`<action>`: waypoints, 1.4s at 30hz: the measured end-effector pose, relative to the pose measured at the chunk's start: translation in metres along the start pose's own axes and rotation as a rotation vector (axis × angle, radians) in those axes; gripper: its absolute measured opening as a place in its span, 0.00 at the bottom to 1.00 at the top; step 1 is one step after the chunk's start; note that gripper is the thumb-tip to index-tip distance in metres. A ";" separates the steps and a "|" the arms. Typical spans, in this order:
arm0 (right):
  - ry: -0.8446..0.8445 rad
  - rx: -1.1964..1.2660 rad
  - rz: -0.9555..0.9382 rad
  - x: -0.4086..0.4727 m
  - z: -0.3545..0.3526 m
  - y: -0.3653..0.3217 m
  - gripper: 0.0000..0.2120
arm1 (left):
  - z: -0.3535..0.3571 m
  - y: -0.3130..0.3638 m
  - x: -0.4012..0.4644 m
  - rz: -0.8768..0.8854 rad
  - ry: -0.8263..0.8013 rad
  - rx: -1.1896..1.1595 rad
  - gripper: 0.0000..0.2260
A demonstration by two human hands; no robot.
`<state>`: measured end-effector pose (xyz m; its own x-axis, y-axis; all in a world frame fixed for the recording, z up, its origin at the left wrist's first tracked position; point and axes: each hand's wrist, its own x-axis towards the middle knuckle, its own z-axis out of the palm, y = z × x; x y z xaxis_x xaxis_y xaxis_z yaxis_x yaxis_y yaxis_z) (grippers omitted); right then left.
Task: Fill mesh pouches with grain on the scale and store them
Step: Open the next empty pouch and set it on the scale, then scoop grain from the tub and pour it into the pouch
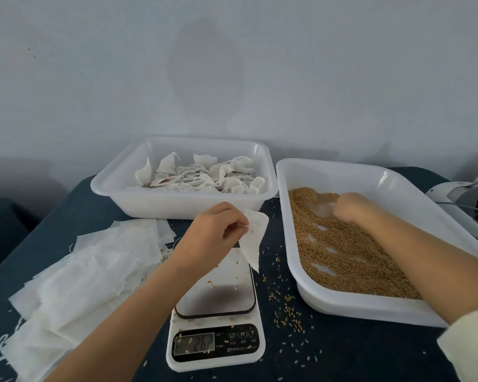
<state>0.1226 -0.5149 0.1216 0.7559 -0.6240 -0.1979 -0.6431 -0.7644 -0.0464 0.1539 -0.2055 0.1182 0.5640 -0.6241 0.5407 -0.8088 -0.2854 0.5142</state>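
My left hand [214, 230] pinches the top of an empty white mesh pouch [254, 241], which hangs above the far edge of the white kitchen scale [218, 310]. A few grains lie on the scale's plate and display. My right hand [349, 206] is down in the brown grain [340, 252] in the white tray on the right [295, 260], its fingers curled round a clear plastic scoop [323, 206] that is partly buried. A stack of flat empty pouches [86, 274] lies at the left of the scale.
A white tub [122, 194] at the back holds several filled, tied pouches [202, 177]. Spilled grains [284, 307] dot the dark blue cloth between scale and tray. A white and grey device [464, 194] sits at the far right edge. A pale wall stands behind.
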 end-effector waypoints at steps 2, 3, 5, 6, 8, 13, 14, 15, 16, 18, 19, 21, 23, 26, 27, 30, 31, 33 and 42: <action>0.059 0.074 -0.027 0.004 0.014 0.000 0.20 | -0.001 -0.002 0.000 -0.015 0.007 0.000 0.02; 0.078 0.102 -0.041 0.005 0.020 0.000 0.20 | -0.001 -0.002 -0.001 -0.026 0.012 0.000 0.02; 0.104 0.144 -0.067 0.006 0.027 0.002 0.20 | -0.001 -0.004 -0.001 -0.050 0.023 0.002 0.02; 0.118 0.168 -0.085 0.005 0.028 0.004 0.20 | -0.002 -0.004 0.000 -0.060 0.029 0.007 0.02; 0.134 0.236 -0.127 0.003 0.025 0.012 0.17 | -0.004 -0.006 0.000 -0.072 0.041 0.016 0.03; 0.130 0.258 -0.226 -0.016 0.011 0.039 0.20 | -0.009 -0.008 0.001 -0.049 0.007 0.055 0.05; 0.124 0.247 -0.242 -0.021 0.007 0.044 0.19 | -0.011 -0.008 0.001 -0.037 -0.006 0.056 0.05; 0.118 0.242 -0.256 -0.025 0.002 0.049 0.19 | -0.012 -0.008 0.002 -0.023 -0.021 0.056 0.05; 0.111 0.236 -0.272 -0.030 -0.004 0.053 0.19 | -0.014 -0.008 0.002 -0.011 -0.038 0.061 0.04; 0.100 0.228 -0.316 -0.042 -0.016 0.057 0.20 | -0.019 -0.009 0.003 0.004 -0.070 0.087 0.04; 0.102 0.224 -0.347 -0.048 -0.022 0.058 0.21 | -0.021 -0.009 0.003 0.000 -0.079 0.100 0.04; 0.114 0.222 -0.421 -0.061 -0.034 0.057 0.23 | -0.027 -0.011 0.002 -0.038 -0.092 0.126 0.04; 0.112 0.257 -0.499 -0.074 -0.045 0.051 0.22 | -0.036 -0.013 0.002 -0.073 -0.113 0.154 0.03; 0.064 0.317 -0.639 -0.095 -0.053 0.034 0.18 | -0.056 -0.016 0.005 -0.079 -0.206 0.202 0.04; 0.034 0.338 -0.683 -0.101 -0.052 0.028 0.17 | -0.062 -0.018 0.006 -0.076 -0.260 0.226 0.04; -0.032 0.316 -0.771 -0.110 -0.045 0.010 0.16 | -0.072 -0.021 0.005 -0.048 -0.399 0.265 0.05; -0.042 0.290 -0.791 -0.111 -0.042 0.006 0.17 | -0.073 -0.022 0.004 -0.043 -0.423 0.266 0.05; -0.042 0.219 -0.843 -0.112 -0.035 -0.004 0.19 | -0.072 -0.023 0.001 -0.047 -0.445 0.258 0.05; -0.046 0.058 -0.911 -0.114 -0.030 -0.013 0.20 | -0.065 -0.024 -0.005 -0.006 -0.519 0.256 0.05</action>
<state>0.0488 -0.4383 0.1739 0.9693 0.2246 -0.0997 0.1937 -0.9480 -0.2525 0.1815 -0.1479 0.1464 0.4655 -0.8784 0.1081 -0.8567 -0.4166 0.3041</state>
